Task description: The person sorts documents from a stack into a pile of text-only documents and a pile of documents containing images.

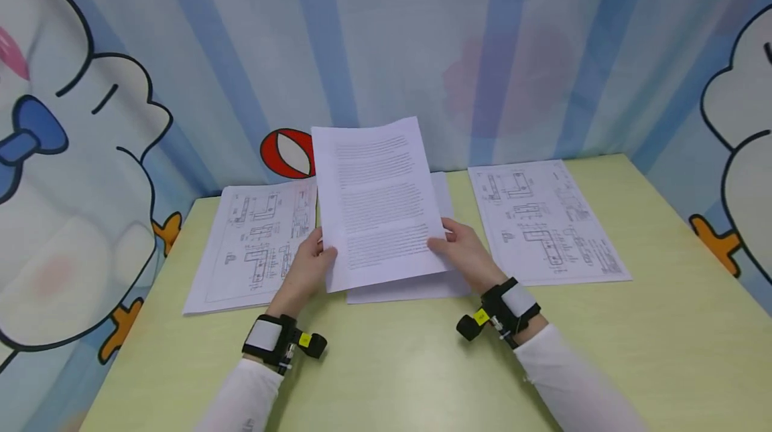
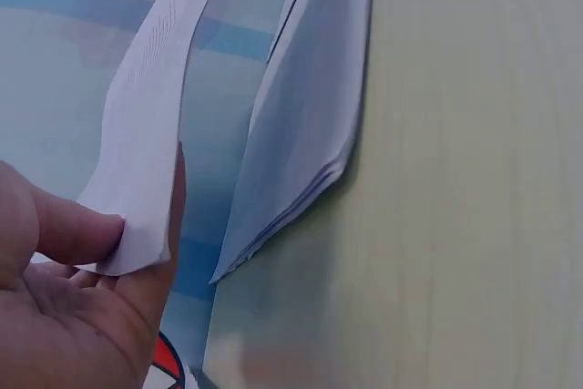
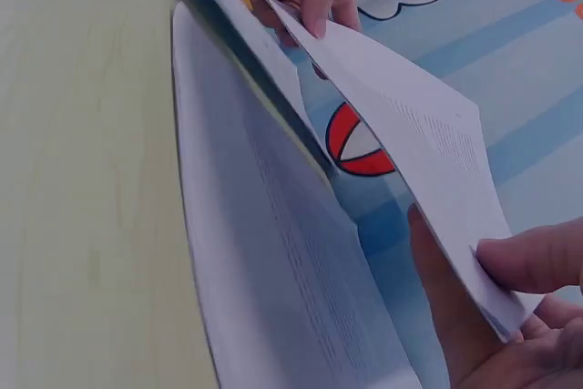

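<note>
A printed paper (image 1: pixel 380 201) with lines of text is held up above the table, tilted towards the camera. My left hand (image 1: pixel 308 263) pinches its lower left edge, the thumb (image 2: pixel 80 232) lying on the printed face and the fingers behind. At the lower right edge my right hand (image 1: pixel 467 254) grips it the same way, with its thumb (image 3: pixel 537 260) on the front. Whether it is one sheet or a thin bundle, I cannot tell. Below and partly hidden by it, more paper (image 1: pixel 410 289) lies on the table.
A stack of technical drawings (image 1: pixel 256 251) lies to the left on the pale table (image 1: pixel 386 365). Another drawing paper (image 1: pixel 545 224) lies to the right. Behind the table hangs a blue striped curtain (image 1: pixel 398 37) with cartoon figures and a red-and-white ball.
</note>
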A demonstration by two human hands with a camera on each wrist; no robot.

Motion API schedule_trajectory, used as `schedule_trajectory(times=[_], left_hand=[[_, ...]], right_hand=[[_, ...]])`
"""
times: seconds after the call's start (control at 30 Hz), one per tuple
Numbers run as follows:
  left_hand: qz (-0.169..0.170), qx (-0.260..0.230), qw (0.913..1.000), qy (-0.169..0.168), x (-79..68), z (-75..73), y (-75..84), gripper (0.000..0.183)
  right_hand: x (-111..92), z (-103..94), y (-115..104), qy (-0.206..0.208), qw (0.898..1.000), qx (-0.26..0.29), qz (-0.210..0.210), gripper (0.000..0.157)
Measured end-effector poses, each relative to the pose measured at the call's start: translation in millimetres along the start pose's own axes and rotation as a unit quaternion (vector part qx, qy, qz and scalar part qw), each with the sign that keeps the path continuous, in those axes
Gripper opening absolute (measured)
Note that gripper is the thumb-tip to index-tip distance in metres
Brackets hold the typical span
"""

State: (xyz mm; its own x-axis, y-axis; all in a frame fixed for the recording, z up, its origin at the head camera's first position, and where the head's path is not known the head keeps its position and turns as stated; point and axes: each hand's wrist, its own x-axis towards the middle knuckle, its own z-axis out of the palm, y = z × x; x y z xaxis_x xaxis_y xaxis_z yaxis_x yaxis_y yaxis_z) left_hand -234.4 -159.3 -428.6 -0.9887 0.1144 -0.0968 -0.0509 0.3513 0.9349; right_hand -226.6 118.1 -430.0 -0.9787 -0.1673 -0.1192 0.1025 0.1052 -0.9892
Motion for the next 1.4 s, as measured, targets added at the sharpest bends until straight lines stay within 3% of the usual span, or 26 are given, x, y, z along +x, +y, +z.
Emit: schedule_trajectory(times=[0.23,0.43,0.63,0.97,1.13,1.4], left_hand=[[-0.004,0.075,0.9970,-0.017,5.9,20.6,-10.8,0.047],[-0.019,0.081,0.9954,-0.047,6.4,24.9,-13.7,0.039],[-0.016,0.112,0.9918,-0.061,7.1,22.9,-13.1,0.023],[-0.020,0.185,0.9812,-0.050,6.7,22.4,-7.8,0.049],[-0.034,0.190,0.9806,-0.036,6.3,20.3,-6.1,0.053],[-0.048,0.179,0.9827,-0.010,1.1,15.2,-5.2,0.042]], right_hand=[[-7,-23.9,14,-0.006,0.992,-0.121,0.016,0.043],[-12,-34.8,16,-0.005,0.977,-0.215,0.010,0.048],[-12,-38.1,17,0.004,0.970,-0.240,0.037,0.060],[-12,-42.1,19,0.004,0.964,-0.260,0.052,0.062],[-13,-43.9,18,0.013,0.952,-0.300,0.053,0.057],[-15,-46.5,12,0.038,0.936,-0.347,0.037,0.044]])
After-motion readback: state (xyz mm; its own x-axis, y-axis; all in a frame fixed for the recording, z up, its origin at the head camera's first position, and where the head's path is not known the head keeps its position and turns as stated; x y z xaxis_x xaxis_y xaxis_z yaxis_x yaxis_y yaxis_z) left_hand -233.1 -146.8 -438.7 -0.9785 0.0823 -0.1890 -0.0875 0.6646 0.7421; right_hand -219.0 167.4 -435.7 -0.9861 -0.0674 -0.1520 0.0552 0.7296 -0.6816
